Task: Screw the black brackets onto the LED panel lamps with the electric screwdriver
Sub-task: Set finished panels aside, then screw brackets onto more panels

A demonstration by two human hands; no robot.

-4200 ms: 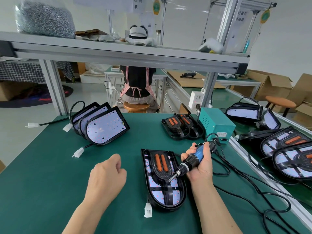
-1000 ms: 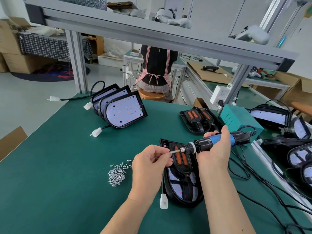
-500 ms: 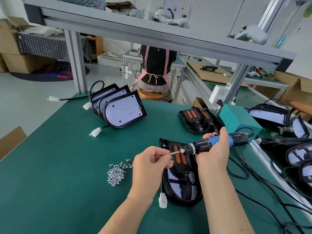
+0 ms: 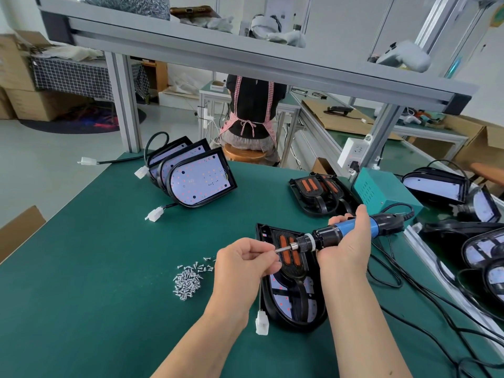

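Fingers point(image 4: 268, 259) of left hand point(image 4: 245, 264) pinch the electric screwdriver point(image 4: 328, 237) bit; right hand point(image 4: 346, 251) grips its barrel.

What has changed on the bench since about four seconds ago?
The right hand lifted the electric screwdriver off the black bracket and turned it nearly level, bit pointing left. The left hand, then a loose fist over the mat, came across; its fingers now pinch the bit's tip. Unchanged: the right hand's grip, and the LED panel lamp lying flat.
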